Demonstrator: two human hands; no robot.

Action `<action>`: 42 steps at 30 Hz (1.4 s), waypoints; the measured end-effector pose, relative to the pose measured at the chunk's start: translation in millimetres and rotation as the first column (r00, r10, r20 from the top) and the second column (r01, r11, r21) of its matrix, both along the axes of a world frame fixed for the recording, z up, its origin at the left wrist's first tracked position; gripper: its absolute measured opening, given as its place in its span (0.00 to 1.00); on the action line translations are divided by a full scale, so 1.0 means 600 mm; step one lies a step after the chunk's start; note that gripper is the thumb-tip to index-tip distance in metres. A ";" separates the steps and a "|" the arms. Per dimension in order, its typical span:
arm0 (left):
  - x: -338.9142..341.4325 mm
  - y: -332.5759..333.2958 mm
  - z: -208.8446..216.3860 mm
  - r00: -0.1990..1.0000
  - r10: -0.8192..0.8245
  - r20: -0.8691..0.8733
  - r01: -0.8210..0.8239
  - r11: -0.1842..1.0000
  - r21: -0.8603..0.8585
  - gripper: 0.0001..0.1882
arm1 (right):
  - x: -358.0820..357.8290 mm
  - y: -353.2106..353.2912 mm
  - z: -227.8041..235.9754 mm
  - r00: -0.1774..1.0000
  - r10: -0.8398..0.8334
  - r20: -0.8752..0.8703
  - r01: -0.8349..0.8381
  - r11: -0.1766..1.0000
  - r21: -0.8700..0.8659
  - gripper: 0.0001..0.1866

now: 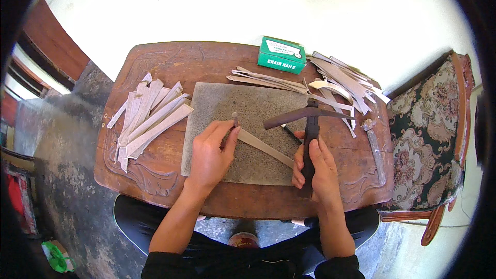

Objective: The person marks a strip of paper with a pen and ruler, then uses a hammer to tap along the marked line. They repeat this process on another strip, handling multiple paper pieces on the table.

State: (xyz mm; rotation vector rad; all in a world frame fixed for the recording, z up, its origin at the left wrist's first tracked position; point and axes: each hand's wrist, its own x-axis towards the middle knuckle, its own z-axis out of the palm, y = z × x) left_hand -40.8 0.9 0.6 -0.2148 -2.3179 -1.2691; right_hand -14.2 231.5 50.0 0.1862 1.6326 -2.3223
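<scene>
My left hand (213,151) pinches a short metal rod (235,117), held upright over the grey stone slab (206,108). A long pale strip (266,147) lies slantwise on the slab, running from beside my left fingertips toward my right hand. Closed around the dark handle of a hammer (289,117), my right hand (319,168) holds its curved head raised above the slab's right side. A thin dark stick-like tool (291,131) pokes out by my right fingers; its other end is hidden.
On the wooden table (170,62), a pile of pale strips (147,116) lies left and more strips (338,80) lie back right. A green box (281,55) stands at the back. Right of the slab rests a worn flat tool (374,152). A flowered chair (426,134) adjoins the table.
</scene>
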 end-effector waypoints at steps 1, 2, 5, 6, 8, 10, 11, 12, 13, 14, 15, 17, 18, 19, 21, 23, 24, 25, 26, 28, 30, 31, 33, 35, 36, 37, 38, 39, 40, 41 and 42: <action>-0.001 0.000 0.000 1.000 0.007 0.001 -0.007 1.000 0.007 0.07 | 0.000 -0.001 0.001 1.000 -0.001 0.003 0.001 1.000 0.025 0.22; -0.001 0.000 0.002 1.000 0.009 0.004 -0.009 1.000 0.006 0.07 | 0.000 -0.003 0.001 1.000 -0.002 0.004 0.001 0.999 0.048 0.22; 0.000 0.000 0.009 0.999 0.009 0.033 -0.009 1.000 0.003 0.08 | -0.004 -0.006 -0.008 0.999 -0.001 0.047 -0.003 0.997 0.076 0.20; 0.002 0.001 0.015 0.998 0.004 0.057 -0.005 1.000 0.002 0.08 | -0.005 -0.005 -0.016 0.999 0.008 0.038 -0.011 0.996 0.084 0.20; 0.004 0.001 0.018 0.998 0.004 0.070 -0.004 1.000 -0.001 0.08 | -0.006 -0.003 -0.031 0.999 0.028 0.022 -0.030 0.995 0.099 0.19; 0.004 -0.001 0.016 0.999 0.013 0.046 -0.013 1.000 -0.005 0.08 | -0.008 -0.005 -0.031 0.999 0.035 0.010 -0.036 0.993 0.110 0.19; 0.003 0.000 0.012 0.999 0.019 0.034 -0.019 1.000 0.001 0.08 | -0.009 -0.005 -0.031 0.999 0.037 0.008 -0.038 0.992 0.118 0.19; 0.001 0.000 0.008 0.999 0.024 0.021 -0.024 1.000 0.006 0.08 | -0.010 -0.006 -0.032 0.999 0.036 0.007 -0.037 0.991 0.125 0.19; 0.000 0.000 0.005 1.000 0.030 0.009 -0.030 0.999 0.011 0.08 | -0.010 -0.007 -0.033 0.999 0.035 0.006 -0.036 0.991 0.132 0.19; 0.000 0.001 0.005 1.000 0.026 -0.004 -0.026 1.000 0.013 0.08 | -0.010 -0.007 -0.033 0.999 0.034 0.002 -0.034 0.990 0.138 0.19; -0.001 0.002 0.005 1.000 0.022 -0.017 -0.021 1.000 0.014 0.08 | -0.010 -0.006 -0.033 0.999 0.039 -0.010 -0.037 0.988 0.148 0.19; -0.002 0.002 0.005 0.999 0.019 -0.027 -0.019 1.000 0.016 0.08 | -0.010 -0.005 -0.036 0.998 0.049 -0.033 -0.043 0.985 0.169 0.19; -0.002 0.002 0.005 0.999 0.020 -0.025 -0.020 1.000 0.017 0.08 | -0.010 -0.005 -0.037 0.998 0.054 -0.035 -0.047 0.984 0.174 0.19; -0.001 0.002 0.005 1.000 0.021 -0.023 -0.021 1.000 0.018 0.08 | -0.011 -0.005 -0.038 0.998 0.060 -0.038 -0.052 0.982 0.179 0.19; -0.002 0.002 0.006 1.000 0.013 -0.022 -0.012 1.000 0.016 0.08 | -0.011 -0.005 -0.038 0.997 0.064 -0.043 -0.054 0.980 0.190 0.19; -0.002 0.000 0.007 1.000 0.003 -0.017 -0.003 1.000 0.010 0.08 | -0.012 -0.007 -0.036 0.997 0.062 -0.049 -0.051 0.978 0.201 0.19; -0.002 -0.001 0.008 1.000 -0.003 -0.012 0.003 1.000 0.005 0.08 | -0.011 -0.006 -0.034 0.996 0.070 -0.055 -0.056 0.974 0.218 0.19; -0.002 -0.001 0.008 1.000 -0.009 -0.007 0.009 1.000 0.000 0.08 | -0.010 -0.006 -0.031 0.995 0.077 -0.060 -0.061 0.970 0.235 0.19; -0.002 -0.002 0.006 1.000 -0.011 -0.012 0.011 1.000 -0.001 0.08 | -0.011 -0.008 -0.028 0.994 0.088 -0.066 -0.068 0.965 0.252 0.19; -0.003 -0.001 0.002 1.000 -0.017 -0.022 0.017 1.000 -0.003 0.08 | -0.005 -0.013 -0.006 0.992 0.084 -0.099 -0.051 0.953 0.297 0.19; -0.002 -0.002 0.002 1.000 -0.024 -0.018 0.024 1.000 -0.001 0.08 | 0.001 -0.018 0.020 0.985 0.090 -0.145 -0.031 0.930 0.366 0.20; -0.002 -0.002 0.002 0.999 -0.027 -0.016 0.027 1.000 -0.001 0.08 | 0.003 -0.021 0.033 0.979 0.100 -0.177 -0.019 0.911 0.412 0.20; -0.001 -0.002 0.002 0.999 -0.030 -0.030 0.030 1.000 0.006 0.08 | 0.006 -0.026 0.054 0.952 0.148 -0.268 0.013 0.854 0.519 0.20; -0.001 -0.003 0.003 0.999 -0.033 -0.030 0.033 0.999 0.001 0.08 | 0.000 -0.033 0.071 0.897 0.233 -0.375 0.064 0.772 0.633 0.19; 0.000 -0.003 0.004 0.999 -0.035 -0.023 0.034 0.999 -0.007 0.08 | -0.003 -0.038 0.083 0.888 0.258 -0.380 0.058 0.758 0.650 0.19; 0.000 -0.003 0.004 0.999 -0.036 -0.016 0.036 0.999 -0.015 0.08 | -0.005 -0.045 0.097 0.879 0.283 -0.384 0.052 0.744 0.667 0.20; 0.000 -0.003 0.005 0.999 -0.035 -0.020 0.035 0.999 -0.012 0.08 | -0.007 -0.050 0.104 0.869 0.308 -0.388 0.047 0.728 0.683 0.20; 0.000 -0.002 0.006 0.999 -0.034 -0.025 0.033 0.999 -0.008 0.08 | -0.010 -0.053 0.106 0.852 0.331 -0.405 0.052 0.716 0.696 0.20; 0.000 -0.002 0.006 0.999 -0.032 -0.029 0.032 0.999 -0.005 0.08 | -0.012 -0.055 0.107 0.835 0.355 -0.420 0.058 0.703 0.709 0.20; 0.000 -0.002 0.005 0.999 -0.036 -0.029 0.036 0.999 -0.003 0.08 | -0.013 -0.057 0.108 0.818 0.378 -0.434 0.064 0.690 0.721 0.20; 0.000 -0.003 0.005 0.999 -0.039 -0.029 0.039 0.999 -0.001 0.08 | -0.013 -0.058 0.108 0.814 0.381 -0.438 0.071 0.683 0.727 0.20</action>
